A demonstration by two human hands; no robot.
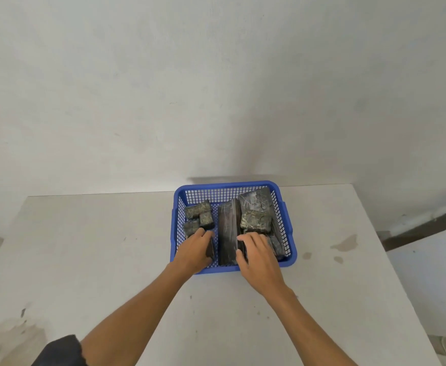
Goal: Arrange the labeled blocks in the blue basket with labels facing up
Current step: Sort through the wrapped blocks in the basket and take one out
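Observation:
A blue mesh basket (pixel 266 186) stands at the table's far edge and holds several dark wrapped blocks. A long dark block (pixel 227 228) lies down its middle. Small greenish blocks (pixel 198 210) cluster at the back left, and a large block (pixel 256 202) with a medium one (pixel 254 221) fills the back right. My left hand (pixel 194 250) is in the basket's front left, fingers closed on a dark block (pixel 210 249) mostly hidden under it. My right hand (pixel 258 256) rests at the front right, fingers spread over the long block's near end and another block (pixel 277 245).
The basket sits on a pale grey table (pixel 137 260) with small stains at the right (pixel 344 243) and front left. A plain wall rises behind. The table's right edge drops to a floor area beyond.

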